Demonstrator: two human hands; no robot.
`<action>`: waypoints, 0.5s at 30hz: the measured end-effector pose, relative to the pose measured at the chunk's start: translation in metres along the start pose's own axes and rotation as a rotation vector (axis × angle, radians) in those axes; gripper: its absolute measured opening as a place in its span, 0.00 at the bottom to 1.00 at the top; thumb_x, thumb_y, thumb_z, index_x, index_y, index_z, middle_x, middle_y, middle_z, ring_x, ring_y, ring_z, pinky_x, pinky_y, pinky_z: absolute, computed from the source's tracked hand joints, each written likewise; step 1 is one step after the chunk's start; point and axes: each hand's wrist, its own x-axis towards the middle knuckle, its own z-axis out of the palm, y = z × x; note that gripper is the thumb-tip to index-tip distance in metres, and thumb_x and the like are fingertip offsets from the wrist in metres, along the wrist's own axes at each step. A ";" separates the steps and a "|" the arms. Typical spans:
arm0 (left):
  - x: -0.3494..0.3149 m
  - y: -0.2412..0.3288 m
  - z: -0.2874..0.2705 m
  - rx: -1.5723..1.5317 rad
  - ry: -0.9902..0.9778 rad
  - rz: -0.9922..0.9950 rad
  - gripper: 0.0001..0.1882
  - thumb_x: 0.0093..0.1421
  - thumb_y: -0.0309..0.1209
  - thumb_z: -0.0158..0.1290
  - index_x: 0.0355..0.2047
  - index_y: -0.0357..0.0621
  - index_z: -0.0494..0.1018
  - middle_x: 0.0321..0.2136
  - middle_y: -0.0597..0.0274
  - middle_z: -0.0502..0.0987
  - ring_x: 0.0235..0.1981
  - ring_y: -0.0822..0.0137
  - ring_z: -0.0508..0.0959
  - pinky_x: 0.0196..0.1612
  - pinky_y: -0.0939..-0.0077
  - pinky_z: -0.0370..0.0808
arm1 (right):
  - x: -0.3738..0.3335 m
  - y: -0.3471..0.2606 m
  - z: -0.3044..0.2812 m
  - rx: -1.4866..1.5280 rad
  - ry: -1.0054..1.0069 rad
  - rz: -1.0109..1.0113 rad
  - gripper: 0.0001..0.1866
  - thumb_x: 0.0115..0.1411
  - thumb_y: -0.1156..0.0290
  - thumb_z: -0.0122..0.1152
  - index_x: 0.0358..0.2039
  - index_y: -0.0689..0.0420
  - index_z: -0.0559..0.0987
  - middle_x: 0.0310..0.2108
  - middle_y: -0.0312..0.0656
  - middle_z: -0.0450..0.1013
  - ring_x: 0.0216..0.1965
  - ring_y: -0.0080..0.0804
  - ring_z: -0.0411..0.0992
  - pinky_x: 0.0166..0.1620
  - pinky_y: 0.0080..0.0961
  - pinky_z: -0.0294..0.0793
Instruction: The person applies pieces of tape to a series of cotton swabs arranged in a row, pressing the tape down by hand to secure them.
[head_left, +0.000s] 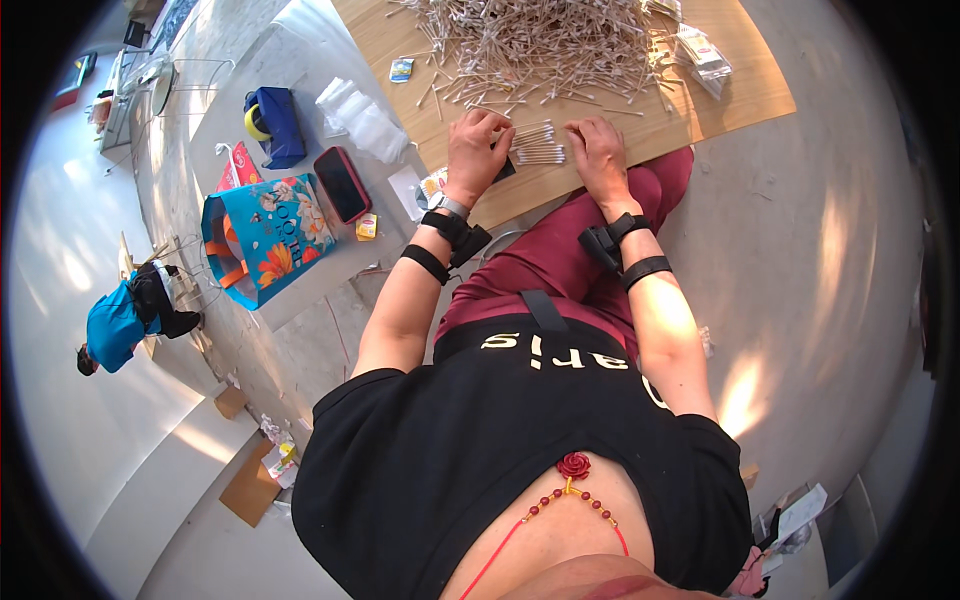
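Between my hands a small row of white-tipped cotton swabs (pixel 538 145) lies side by side near the table's front edge. At its left end my left hand (pixel 478 150) is closed with curled fingers; what they hold, if anything, is hidden. Next to that hand, a small dark flat object (pixel 506 170) shows in part. My right hand (pixel 598 155) rests at the right end of the row, its fingers loosely bent and thumb apart, with nothing visible in it. Just beyond both hands spreads a large heap of loose cotton swabs (pixel 550 45).
The wooden table (pixel 740 115) also bears clear packets (pixel 703 60) and a small blue packet (pixel 401 70). At left are a phone (pixel 342 185), a blue tape dispenser (pixel 275 128), white plastic bags (pixel 360 120) and a floral bag (pixel 268 238). Another person (pixel 120 320) is farther left.
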 end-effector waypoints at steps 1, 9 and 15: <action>0.000 0.001 0.000 0.001 -0.005 -0.018 0.09 0.59 0.33 0.67 0.38 0.46 0.83 0.35 0.62 0.81 0.39 0.59 0.80 0.47 0.63 0.73 | 0.000 0.000 0.000 -0.003 0.006 -0.001 0.07 0.62 0.71 0.66 0.41 0.50 0.83 0.42 0.39 0.78 0.47 0.44 0.76 0.50 0.41 0.71; 0.005 0.009 -0.005 -0.016 -0.105 0.001 0.11 0.55 0.35 0.69 0.38 0.50 0.82 0.37 0.63 0.80 0.43 0.58 0.79 0.50 0.60 0.71 | -0.003 -0.020 0.000 0.035 -0.052 -0.065 0.07 0.59 0.69 0.69 0.39 0.50 0.84 0.40 0.37 0.77 0.47 0.42 0.75 0.51 0.39 0.71; 0.003 0.015 -0.002 0.066 -0.158 0.084 0.08 0.55 0.35 0.68 0.34 0.50 0.82 0.35 0.62 0.79 0.45 0.56 0.77 0.51 0.60 0.69 | -0.002 -0.025 0.007 -0.050 -0.087 -0.123 0.07 0.59 0.68 0.70 0.38 0.50 0.84 0.39 0.35 0.76 0.47 0.39 0.75 0.51 0.38 0.69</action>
